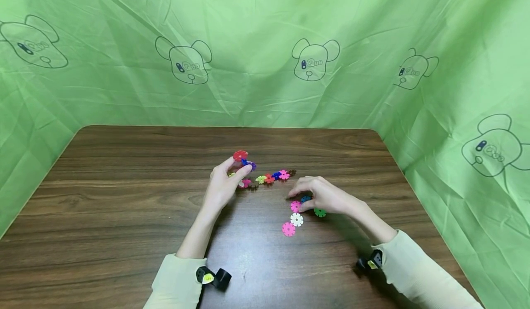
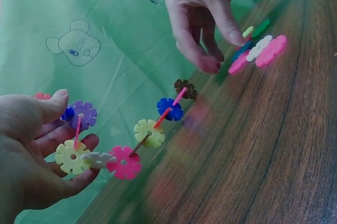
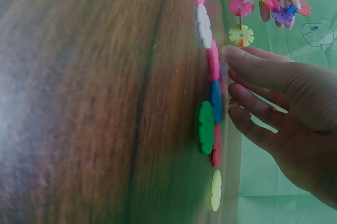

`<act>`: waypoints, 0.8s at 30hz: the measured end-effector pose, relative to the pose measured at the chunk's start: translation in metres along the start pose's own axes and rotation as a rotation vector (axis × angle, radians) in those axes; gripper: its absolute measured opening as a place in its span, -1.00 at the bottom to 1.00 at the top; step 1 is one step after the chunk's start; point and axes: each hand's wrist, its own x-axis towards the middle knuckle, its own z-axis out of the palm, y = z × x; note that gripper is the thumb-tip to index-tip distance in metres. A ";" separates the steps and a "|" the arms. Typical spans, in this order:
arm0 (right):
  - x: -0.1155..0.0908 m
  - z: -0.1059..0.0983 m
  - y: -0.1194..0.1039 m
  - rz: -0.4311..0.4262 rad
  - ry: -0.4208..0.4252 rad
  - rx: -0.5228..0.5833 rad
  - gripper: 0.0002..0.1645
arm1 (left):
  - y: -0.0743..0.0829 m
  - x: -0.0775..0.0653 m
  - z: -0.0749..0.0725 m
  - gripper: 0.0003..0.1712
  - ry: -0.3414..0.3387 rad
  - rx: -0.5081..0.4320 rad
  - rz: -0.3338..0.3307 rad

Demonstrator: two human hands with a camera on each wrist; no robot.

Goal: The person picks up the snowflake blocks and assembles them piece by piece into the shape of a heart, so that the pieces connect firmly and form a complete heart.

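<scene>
My left hand holds one end of a chain of interlocking notched plastic discs, pinching near a blue disc and a purple disc. A red disc tops that end. The rest of the chain stretches rightward in yellow, white, pink, red and blue, ending in a brown disc. My right hand hovers over loose discs with its thumb and fingers apart and nothing between them. Its thumb is close to a pink disc and a blue disc.
Around the right hand lie a white disc, another pink disc, a green disc, a red disc and a yellow disc. They rest on a brown wooden table. Green cloth surrounds its back and sides.
</scene>
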 end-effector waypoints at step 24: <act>0.002 0.009 0.003 -0.031 0.045 -0.017 -0.75 | -0.002 0.000 0.000 -0.35 -0.006 -0.071 0.044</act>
